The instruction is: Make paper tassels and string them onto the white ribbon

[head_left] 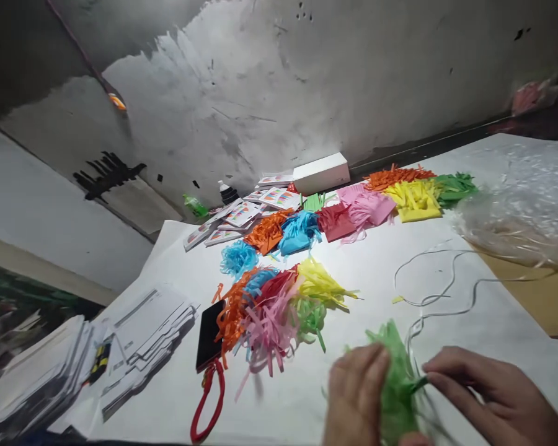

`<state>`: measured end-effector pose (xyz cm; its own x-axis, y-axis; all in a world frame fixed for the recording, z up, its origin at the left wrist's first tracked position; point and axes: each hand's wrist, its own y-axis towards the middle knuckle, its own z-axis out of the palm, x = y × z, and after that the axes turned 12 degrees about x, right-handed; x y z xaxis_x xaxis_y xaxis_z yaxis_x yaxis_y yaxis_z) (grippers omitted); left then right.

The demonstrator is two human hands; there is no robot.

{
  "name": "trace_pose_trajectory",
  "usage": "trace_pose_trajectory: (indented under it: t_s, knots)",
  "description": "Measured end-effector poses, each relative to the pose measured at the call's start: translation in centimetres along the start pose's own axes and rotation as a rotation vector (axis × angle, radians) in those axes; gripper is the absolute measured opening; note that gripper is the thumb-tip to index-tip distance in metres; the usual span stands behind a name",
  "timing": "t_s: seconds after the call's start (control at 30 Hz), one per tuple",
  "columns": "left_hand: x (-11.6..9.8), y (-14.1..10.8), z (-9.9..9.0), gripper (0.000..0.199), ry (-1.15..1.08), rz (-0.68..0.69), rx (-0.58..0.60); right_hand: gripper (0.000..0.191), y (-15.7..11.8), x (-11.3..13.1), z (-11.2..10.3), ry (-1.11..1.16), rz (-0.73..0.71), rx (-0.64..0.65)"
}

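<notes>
Lower right of frame: green fringe bundle [395, 396], left hand [357, 393] curled round it. Right hand [488, 393] pinches a dark green strip [416, 384] at the bundle's right edge — white cord [475, 296] trailing toward frame right.

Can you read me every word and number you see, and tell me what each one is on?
No words or numbers can be read.
Stacked white sheets: small dark marks, too blurred to read.
Flat packs with colourful pictures: any print is too small.
Green bottle: any label is too small.
Black phone: no words show.
Green fringed bundle at the left hand: no writing shows.
</notes>
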<state>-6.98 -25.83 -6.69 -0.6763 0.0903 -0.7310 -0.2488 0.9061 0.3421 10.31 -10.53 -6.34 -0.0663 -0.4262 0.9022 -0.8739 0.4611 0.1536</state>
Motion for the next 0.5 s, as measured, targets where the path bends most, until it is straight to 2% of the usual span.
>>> trace_pose_trajectory:
  t_s: [0.07,0.13,0.2,0.27,0.37,0.5]
  knots:
    - [-1.0,0.3,3.4,0.034,-0.300,-0.159,0.024,0.023,0.3,0.5,0.5,0.114,0.063,0.031]
    - [-0.8,0.8,5.0,0.024,-0.679,-0.328,0.038,0.032,0.1,0.3,0.4,0.154,0.142,-0.010]
    - [-0.1,1.3,5.5,0.033,-1.049,-0.367,0.089,0.034,-0.3,-0.3,0.0,0.156,0.146,0.018]
    - [0.5,1.6,5.7,0.039,-1.305,-0.326,0.146,0.031,-1.1,-0.9,-0.4,0.131,0.067,0.091]
    - [0.7,1.8,6.4,0.037,-1.473,-0.295,0.180,0.030,-2.1,-1.3,-0.5,0.048,-0.034,0.098]
    - [0.4,1.6,7.6,0.032,-1.532,-0.279,0.172,0.034,-2.6,-1.2,0.0,-0.014,-0.004,0.132]
